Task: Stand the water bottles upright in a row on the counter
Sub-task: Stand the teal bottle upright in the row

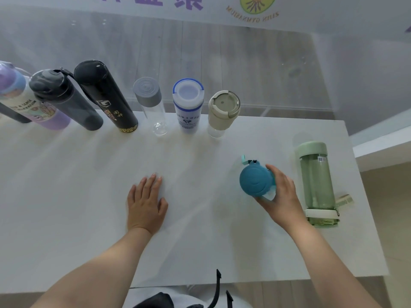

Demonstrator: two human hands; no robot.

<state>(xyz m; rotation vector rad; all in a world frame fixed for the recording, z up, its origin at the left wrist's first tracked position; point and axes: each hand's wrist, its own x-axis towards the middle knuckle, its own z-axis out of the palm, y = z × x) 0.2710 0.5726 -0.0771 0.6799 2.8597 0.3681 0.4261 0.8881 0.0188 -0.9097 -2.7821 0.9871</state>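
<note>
Several bottles stand upright in a row along the far edge of the white counter (89, 196): a purple one (20, 96), a dark smoky one (64, 98), a black one (104, 96), a clear one with a grey cap (151, 103), a white and blue one (188, 103), and a beige-capped one (223, 112). My right hand (282, 194) grips a bottle with a blue lid (255, 181), seen from above, at the right of the counter. A green bottle (317, 185) lies on its side just right of it. My left hand (145, 201) rests flat on the counter, fingers spread.
The counter's right edge (364, 196) runs close beside the green bottle. A glass pane (244, 63) rises behind the row of bottles. A dark strap (218, 290) hangs below the counter's near edge.
</note>
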